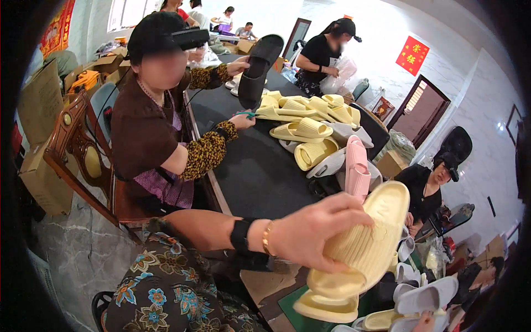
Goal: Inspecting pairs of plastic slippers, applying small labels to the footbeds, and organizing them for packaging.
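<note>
My left hand (318, 229), with a dark band and a gold-coloured bracelet at its wrist, is closed round a pale yellow slipper (381, 229) with a ribbed footbed. Fingers and thumb grip its side, and it tilts up to the right. Just below is a second yellow slipper (326, 311); whether my hand holds that one too, I cannot tell. At the lower right edge, part of a hand (425, 322) touches a grey slipper (428, 296). That hand is mostly cut off, and I cannot tell whether it is my right hand.
Yellow slippers (310, 130) and a pink pair (357, 169) heap on the dark table (260, 177). On the left, a seated co-worker (149, 116) holds a dark slipper (260, 72) and a green-handled tool. Others work farther off. Boxes (41, 177) stand at the left.
</note>
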A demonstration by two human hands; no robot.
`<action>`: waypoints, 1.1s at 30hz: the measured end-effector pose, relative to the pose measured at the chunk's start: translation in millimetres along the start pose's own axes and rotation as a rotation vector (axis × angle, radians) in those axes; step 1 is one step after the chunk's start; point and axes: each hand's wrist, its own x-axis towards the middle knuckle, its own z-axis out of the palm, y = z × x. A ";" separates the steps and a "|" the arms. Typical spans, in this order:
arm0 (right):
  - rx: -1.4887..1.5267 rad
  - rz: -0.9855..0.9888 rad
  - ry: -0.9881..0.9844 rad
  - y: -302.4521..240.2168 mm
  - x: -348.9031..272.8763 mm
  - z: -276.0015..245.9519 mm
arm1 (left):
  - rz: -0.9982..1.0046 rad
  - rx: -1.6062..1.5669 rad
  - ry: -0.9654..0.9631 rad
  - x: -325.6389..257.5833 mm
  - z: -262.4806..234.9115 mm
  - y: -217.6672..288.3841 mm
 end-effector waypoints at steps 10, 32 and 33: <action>0.938 -0.253 -0.644 -63.7 -118.2 61.3 | -0.069 -0.378 -0.231 -21.5 86.1 -1.9; 0.880 -0.101 -0.548 -76.2 -123.4 70.2 | -0.120 -0.233 -0.287 -48.8 136.0 -46.2; 1.131 0.112 -0.574 -75.9 -118.6 70.4 | -0.190 -0.294 -0.287 -52.5 135.5 -49.6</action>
